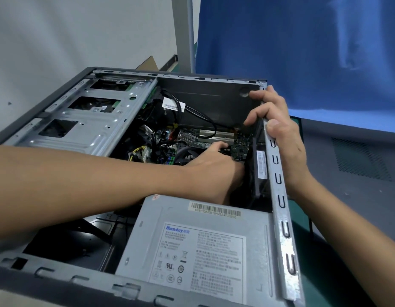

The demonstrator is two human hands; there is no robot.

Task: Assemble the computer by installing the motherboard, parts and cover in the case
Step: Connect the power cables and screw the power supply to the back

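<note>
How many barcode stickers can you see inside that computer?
3. One on the grey power supply, one on a tag round the black cable, one sticker beside the right rail. The left hand and right hand may hide others.

Green table bears the case and grey cover.

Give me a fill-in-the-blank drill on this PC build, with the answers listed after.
The right hand grips the metal edge of the open computer ____. The left hand reaches inside toward the green circuit board, the ____. The grey power supply is branded ____. The cloth hanging behind is ____.
Missing words: case, motherboard, Huntkey, blue.
</note>
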